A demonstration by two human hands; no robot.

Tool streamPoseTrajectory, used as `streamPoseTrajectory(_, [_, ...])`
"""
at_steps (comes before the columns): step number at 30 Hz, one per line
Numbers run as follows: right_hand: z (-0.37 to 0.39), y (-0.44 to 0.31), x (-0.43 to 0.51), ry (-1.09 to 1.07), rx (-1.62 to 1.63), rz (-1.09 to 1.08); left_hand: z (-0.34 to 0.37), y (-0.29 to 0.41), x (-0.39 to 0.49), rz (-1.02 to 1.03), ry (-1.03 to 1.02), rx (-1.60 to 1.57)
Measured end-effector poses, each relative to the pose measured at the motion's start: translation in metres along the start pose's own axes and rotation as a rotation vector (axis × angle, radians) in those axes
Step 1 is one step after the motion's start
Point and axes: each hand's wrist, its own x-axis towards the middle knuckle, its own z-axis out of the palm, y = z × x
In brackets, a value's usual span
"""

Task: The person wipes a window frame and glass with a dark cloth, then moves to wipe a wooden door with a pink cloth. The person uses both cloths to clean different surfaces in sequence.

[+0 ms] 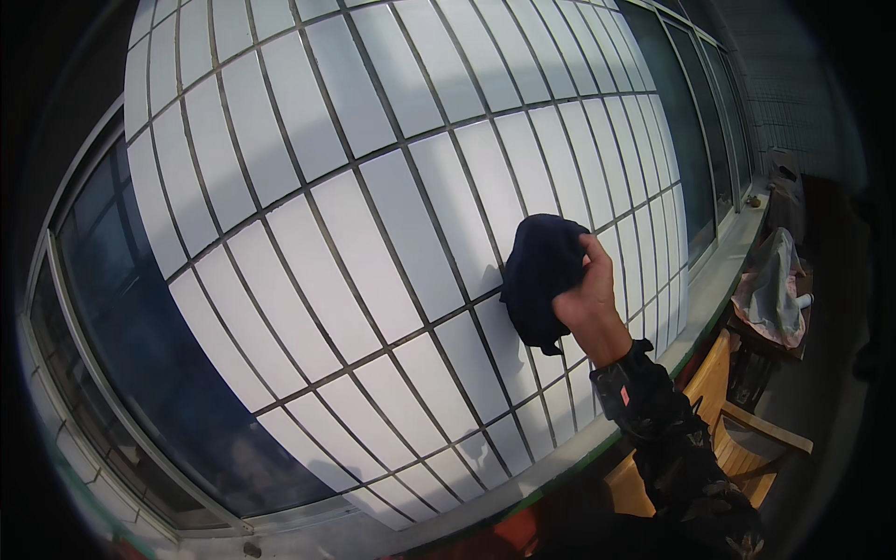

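A dark navy cloth [542, 280] is bunched up against the white-tiled wall [371, 273]. My right hand [593, 301] grips its right side, with part of the fingers hidden by the fabric. A dark patterned sleeve [658, 420] covers that arm, which reaches in from the lower right. Narrow upright tiles with dark grout lines surround the cloth, and shadows fall across them. My left hand is out of view.
A window [161, 336] stands left of the tiles, and another window [689, 133] is at right. Along the wall's foot runs a pale ledge [553, 465]. Wooden chairs [742, 455] stand at lower right, near a plastic-covered bundle [773, 294].
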Motion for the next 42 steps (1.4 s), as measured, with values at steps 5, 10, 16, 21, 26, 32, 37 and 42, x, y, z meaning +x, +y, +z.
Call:
streamPoseTrajectory(5, [0.118,0.074,0.063,-0.238,-0.677,-0.636,0.019,0.015,-0.021,-0.056,0.088,0.026])
streamPoseTrajectory(10, [0.181,0.159,0.063,-1.288,-1.463,-1.464,0.063,0.092,-0.016,-0.482,0.208,0.026])
streamPoseTrajectory(16, [0.225,0.145,0.112,-1.218,-1.657,-1.849,0.064,0.105,-0.010,-0.506,0.207,0.160])
streamPoseTrajectory(21, [0.231,0.072,0.195,-0.145,-1.697,-1.881,0.042,0.074,-0.017,-0.499,0.209,0.309])
streamPoseTrajectory(26, [0.166,0.005,0.227,0.443,-1.762,-1.514,0.013,0.022,-0.039,-0.488,0.207,0.513])
streamPoseTrajectory(32, [0.098,-0.021,0.226,0.896,-1.496,-1.201,-0.026,-0.021,-0.044,-0.466,0.282,0.725])
streamPoseTrajectory(37, [0.138,-0.003,0.218,0.751,-1.442,-1.168,-0.029,0.055,0.034,-0.049,0.528,0.570])
streamPoseTrajectory(42, [0.222,0.071,0.200,0.217,-1.544,-1.554,0.015,0.155,0.132,0.429,0.671,0.558])
